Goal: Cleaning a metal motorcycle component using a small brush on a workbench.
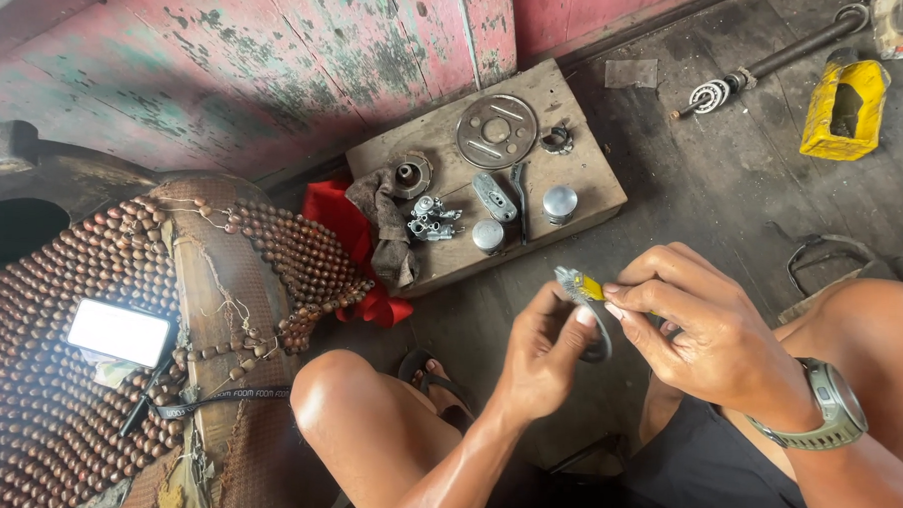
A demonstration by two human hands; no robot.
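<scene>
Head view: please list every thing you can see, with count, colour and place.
small part with yellow tip: one, grey and yellow, held between both hands
dark ring: one, below that part, at the hands
wooden board: one, pale brown, on the floor by the pink wall
round metal disc: one, grey, on the board
metal caps: two, silver, on the board
rag: one, brown-grey, at the board's left edge
red cloth: one, beside the board
beaded seat cover: one, brown, at left
phone: one, screen lit, on the beads
yellow container: one, top right
shaft: one, dark, top right
left hand: one, holding the part
right hand: one, wristwatch on it, pinching the part
</scene>
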